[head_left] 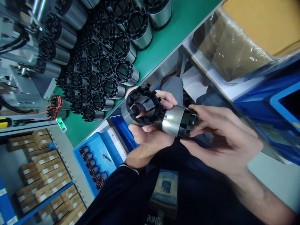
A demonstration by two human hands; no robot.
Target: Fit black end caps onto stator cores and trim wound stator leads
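My left hand (148,137) is closed around a motor stator (127,114), a silver metal ring with toothed black plastic end pieces. Its open toothed end faces up towards me. Against it lies a second stator (172,120), tilted on its side, its near end partly hidden by the first one and my left hand. The fingertips of my right hand (225,137) are closed on the black toothed end of this second stator. Whether my left fingers also support the second stator, I cannot tell.
Many like stators (125,72) stand in rows on the green bench (164,42). A blue bin (105,140) holds several copper-wound stators. Machinery (28,81) stands at left, stacked cartons (49,165) below it. A plastic-wrapped box (232,47) sits on a shelf at right.
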